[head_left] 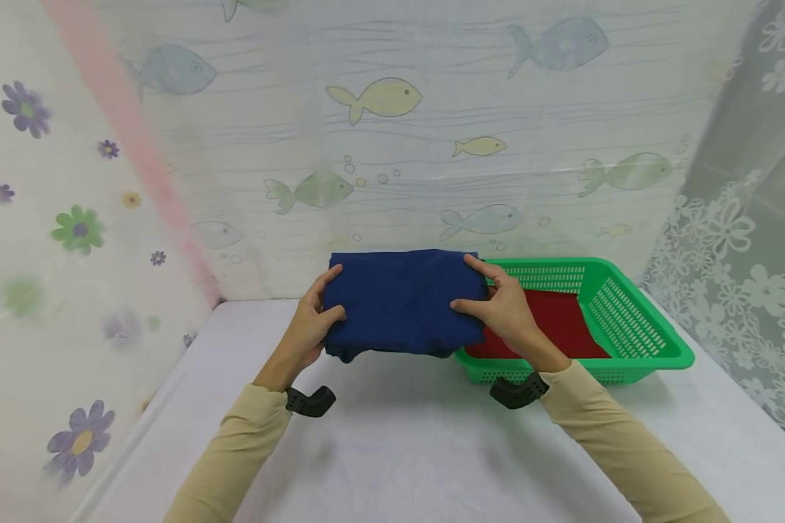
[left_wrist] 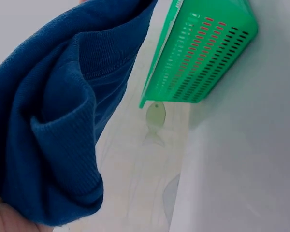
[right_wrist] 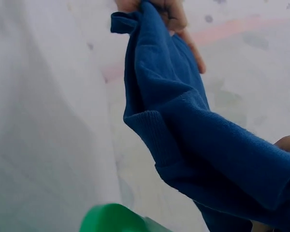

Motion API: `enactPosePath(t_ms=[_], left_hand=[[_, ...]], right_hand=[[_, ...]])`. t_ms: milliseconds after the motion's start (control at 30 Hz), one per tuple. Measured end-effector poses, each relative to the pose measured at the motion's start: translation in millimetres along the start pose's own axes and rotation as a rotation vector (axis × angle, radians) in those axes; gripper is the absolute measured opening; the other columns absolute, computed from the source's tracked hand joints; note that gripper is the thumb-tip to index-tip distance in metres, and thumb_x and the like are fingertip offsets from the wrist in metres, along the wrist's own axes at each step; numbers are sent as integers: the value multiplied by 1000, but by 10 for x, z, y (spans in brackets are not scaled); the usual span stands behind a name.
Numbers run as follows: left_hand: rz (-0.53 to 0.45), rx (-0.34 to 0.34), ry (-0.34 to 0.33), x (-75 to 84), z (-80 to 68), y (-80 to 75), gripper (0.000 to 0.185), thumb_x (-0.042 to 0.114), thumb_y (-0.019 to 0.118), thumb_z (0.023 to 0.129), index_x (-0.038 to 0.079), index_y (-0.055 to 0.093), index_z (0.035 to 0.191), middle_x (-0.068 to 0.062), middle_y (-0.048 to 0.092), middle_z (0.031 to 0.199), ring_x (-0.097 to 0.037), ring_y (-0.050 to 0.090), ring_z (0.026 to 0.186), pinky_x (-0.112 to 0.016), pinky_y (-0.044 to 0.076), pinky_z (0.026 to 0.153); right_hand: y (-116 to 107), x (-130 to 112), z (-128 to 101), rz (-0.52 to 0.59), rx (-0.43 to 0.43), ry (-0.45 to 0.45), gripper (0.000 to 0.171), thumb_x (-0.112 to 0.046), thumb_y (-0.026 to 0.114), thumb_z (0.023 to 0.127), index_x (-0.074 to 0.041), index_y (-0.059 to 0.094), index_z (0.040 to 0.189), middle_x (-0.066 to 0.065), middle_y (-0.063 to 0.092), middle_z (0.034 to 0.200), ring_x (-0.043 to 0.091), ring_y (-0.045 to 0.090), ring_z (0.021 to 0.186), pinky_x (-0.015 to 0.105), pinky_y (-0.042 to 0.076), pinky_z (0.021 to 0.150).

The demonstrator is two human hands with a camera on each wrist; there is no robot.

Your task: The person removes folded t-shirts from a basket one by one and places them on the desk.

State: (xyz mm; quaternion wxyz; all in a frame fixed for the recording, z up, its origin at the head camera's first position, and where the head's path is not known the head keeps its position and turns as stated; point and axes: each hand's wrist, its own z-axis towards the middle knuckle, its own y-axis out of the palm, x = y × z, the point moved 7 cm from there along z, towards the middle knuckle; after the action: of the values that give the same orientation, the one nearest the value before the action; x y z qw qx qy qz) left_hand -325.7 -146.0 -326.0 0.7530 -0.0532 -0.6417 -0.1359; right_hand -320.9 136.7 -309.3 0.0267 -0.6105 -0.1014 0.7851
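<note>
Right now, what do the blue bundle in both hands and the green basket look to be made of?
Blue garment: soft knit fabric, probably cotton jersey; matte, with a ribbed hem visible in the right wrist view. Left hand and right hand grip it.
Green basket: moulded plastic by its look, slightly glossy, with slotted walls.

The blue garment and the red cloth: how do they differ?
The blue garment is held up off the table by the left hand and right hand; the red cloth lies flat inside the green basket. Blue is fully visible; red partly hidden. Both look folded.
</note>
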Motion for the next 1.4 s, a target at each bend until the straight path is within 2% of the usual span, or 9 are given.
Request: enactPosePath(t_ms=[400,700,867,1133,1233,1400], left_hand=[[23,36,-8,-29,-65,-254,81,-13,45,82,18,26,154,-9,12,159,-38,22,139,-63,24,103],[36,67,-22,-87,-107,-402,82,-13,46,82,20,27,154,-7,14,159,-37,24,138,-62,27,103],[36,68,-24,-94,-111,-463,84,-14,45,80,19,27,154,-7,13,159,-36,24,138,-60,29,102],[38,83,-42,-128,-133,-595,85,-16,44,80,20,26,155,-7,11,159,-35,26,137,-54,36,99],[45,88,-48,-144,-144,-646,85,-15,44,80,20,26,155,-8,13,159,-35,27,136,-49,40,97],[46,105,-56,-180,-166,-735,85,-15,44,80,19,26,155,-9,14,159,-35,29,135,-40,45,92]], right_hand=[[251,28,59,-29,-9,-28,78,-5,76,82,-13,39,150,14,35,145,34,48,125,45,48,91],[421,135,102,80,-29,-13,78,0,74,83,-13,37,151,12,31,149,34,47,126,44,47,93],[498,166,114,71,-20,-2,80,0,75,82,-14,37,151,12,29,151,33,45,128,45,45,95],[650,197,102,19,-8,5,83,-1,77,79,-14,36,151,11,29,152,34,41,130,47,43,98],[714,206,112,-6,0,-12,84,-1,77,79,-13,36,151,11,29,153,34,40,131,47,42,99],[831,201,119,-112,46,-74,83,-3,78,78,-10,38,150,16,33,150,36,42,129,49,41,99]])
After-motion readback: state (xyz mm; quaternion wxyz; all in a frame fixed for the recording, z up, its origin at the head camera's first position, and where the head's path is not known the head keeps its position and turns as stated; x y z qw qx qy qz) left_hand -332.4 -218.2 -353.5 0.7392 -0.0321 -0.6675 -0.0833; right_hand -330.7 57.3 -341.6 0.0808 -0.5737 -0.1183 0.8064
